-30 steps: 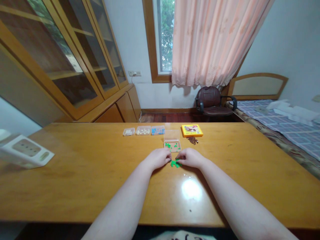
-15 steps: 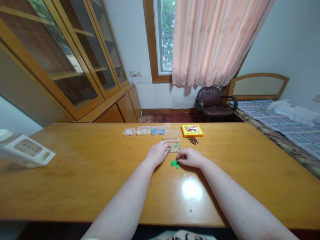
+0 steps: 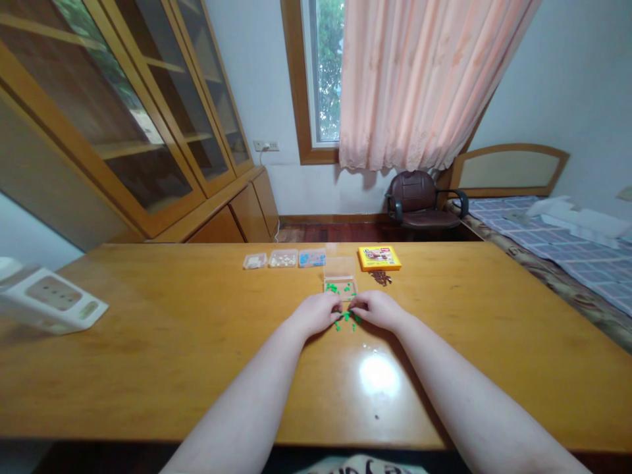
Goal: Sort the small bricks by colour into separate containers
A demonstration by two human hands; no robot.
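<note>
Small green plastic pieces (image 3: 347, 316) lie scattered on the table between my two hands. My left hand (image 3: 320, 312) rests at their left with its fingers curled inward; what they pinch, if anything, is hidden. From the right, my right hand (image 3: 374, 309) pinches at a green piece at the top of the pile, its fingertips close to those of the left. Just beyond the hands stands a clear plastic box (image 3: 340, 297) with its lid (image 3: 339, 267) raised at the back. More green pieces (image 3: 332, 288) lie inside it.
Behind stand clear boxes of white pieces (image 3: 255, 261), cream pieces (image 3: 283, 259) and blue pieces (image 3: 312, 258). Brown pieces (image 3: 380, 278) lie before a yellow box (image 3: 380, 258). A white power strip-like device (image 3: 52, 296) is at the table's left.
My left hand has come back from the clear box to the green pieces beside my right hand. More green pieces show in the box's left side, and the pile on the table is more spread.
</note>
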